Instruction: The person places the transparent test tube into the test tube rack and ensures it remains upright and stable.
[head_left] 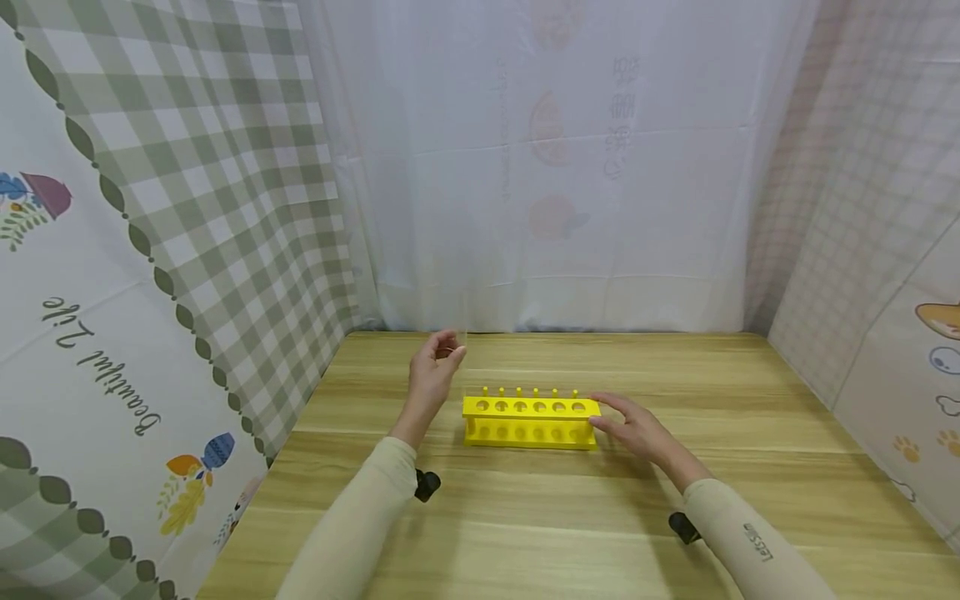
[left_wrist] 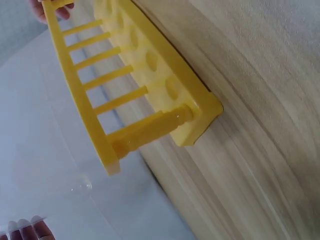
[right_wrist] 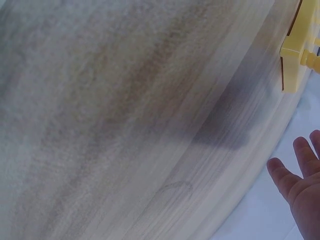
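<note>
My left hand point(head_left: 433, 367) is raised to the left of a yellow test tube rack point(head_left: 532, 408), pinching a clear test tube point(left_wrist: 81, 186) between thumb and fingers. The tube is almost see-through, its rounded end faintly visible in the left wrist view. With thumb in front and fingers behind, my right hand point(head_left: 633, 429) grips the right end of the rack's top plate. The rack stands upright on the table, with a row of round holes in its top and several short pegs along its far side. No tubes show in its holes.
The wood-grain table point(head_left: 525, 517) runs back to a white curtain point(head_left: 562, 208). A green checked cloth point(head_left: 247, 150) hangs at the left, and a printed cloth point(head_left: 885, 350) at the right. Black wrist cameras sit under both sleeves.
</note>
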